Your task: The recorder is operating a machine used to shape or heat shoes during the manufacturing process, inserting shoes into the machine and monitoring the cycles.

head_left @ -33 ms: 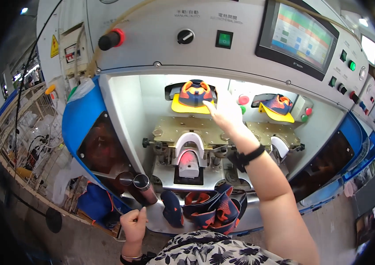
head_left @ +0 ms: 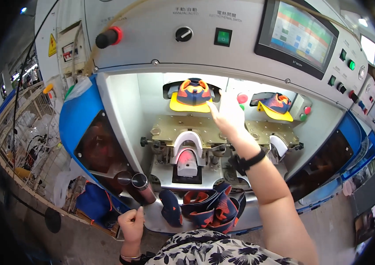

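Note:
My right hand (head_left: 229, 114) is raised inside the machine, fingers stretched out and thumb apart. It is nearest the red button (head_left: 242, 98) and a green button beneath it, partly covering the green one; contact cannot be made out. To its left, a navy and orange shoe upper (head_left: 193, 92) sits heel-up over a yellow lip (head_left: 187, 106). Another such upper (head_left: 279, 104) is mounted on the right. My left hand (head_left: 131, 224) is closed in a fist low at the left, thumb up, with nothing visible in it. Several loose shoe uppers (head_left: 209, 206) lie on the front ledge.
A white U-shaped clamp (head_left: 187, 140) surrounds a red-lit metal mould (head_left: 188, 164) below the left upper. A dark pink tumbler (head_left: 144, 187) stands on the ledge near my left hand. A control panel with a touchscreen (head_left: 300, 36) runs above; a wire cart (head_left: 32, 132) stands left.
The whole view has shifted very slightly. Both hands keep nearly the same pose and place, and the uppers have not moved.

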Demonstrator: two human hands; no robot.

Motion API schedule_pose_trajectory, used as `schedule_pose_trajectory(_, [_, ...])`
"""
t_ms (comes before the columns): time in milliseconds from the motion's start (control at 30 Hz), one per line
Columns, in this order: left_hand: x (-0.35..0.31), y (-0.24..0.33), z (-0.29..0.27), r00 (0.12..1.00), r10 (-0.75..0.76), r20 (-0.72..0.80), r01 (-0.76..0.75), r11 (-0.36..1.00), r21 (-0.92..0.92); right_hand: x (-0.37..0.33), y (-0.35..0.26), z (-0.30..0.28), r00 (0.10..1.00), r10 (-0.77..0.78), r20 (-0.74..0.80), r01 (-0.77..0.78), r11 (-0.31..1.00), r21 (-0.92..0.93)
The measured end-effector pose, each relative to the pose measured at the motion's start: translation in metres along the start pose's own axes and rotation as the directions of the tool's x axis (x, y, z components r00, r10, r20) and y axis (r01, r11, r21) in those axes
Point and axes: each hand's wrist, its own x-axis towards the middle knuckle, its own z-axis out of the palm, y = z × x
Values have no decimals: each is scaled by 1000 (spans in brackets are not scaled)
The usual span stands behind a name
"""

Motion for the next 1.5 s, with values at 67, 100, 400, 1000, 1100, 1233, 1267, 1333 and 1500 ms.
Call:
schedule_pose_trajectory(67, [-1,-3,-2,1000,-16,-11,16,1000,-18,-24,3,-24,913,255,317,-310,941,138])
schedule_pose_trajectory(100, [0,-5,-2,999,-22,-25,22,1000,1,-35,4,-35,891,286,352,-344,932,113])
schedule_pose_trajectory(400, [5,-44,20,930,-76,360,-21,966,258,-154,-23,-150,773,136,620,-407,856,319])
schedule_pose_trajectory(1000, [-2,-54,126,533,-328,780,-444,677,588,-406,6,-223,-263,269,926,-965,-57,-257])
schedule_pose_trajectory(1100, [-2,-37,140,582,-180,793,-520,667,533,-398,-3,-212,-141,246,959,-964,187,-189])
schedule_pose_trajectory(1233, [3,-12,155,448,278,850,-720,675,159,-393,-3,-200,-66,235,970,-964,237,-123])
schedule_pose_trajectory(1267, [4,-7,159,290,424,858,-810,586,-16,-394,-3,-196,-57,273,960,-987,128,-95])
schedule_pose_trajectory(1333, [-4,-2,167,182,275,944,-839,545,3,-398,4,-187,-215,202,955,-977,-39,-212])
schedule_pose_trajectory(1500, [-19,-16,186,171,266,949,-708,703,-69,-428,21,-172,-356,21,934,-800,-523,-293])
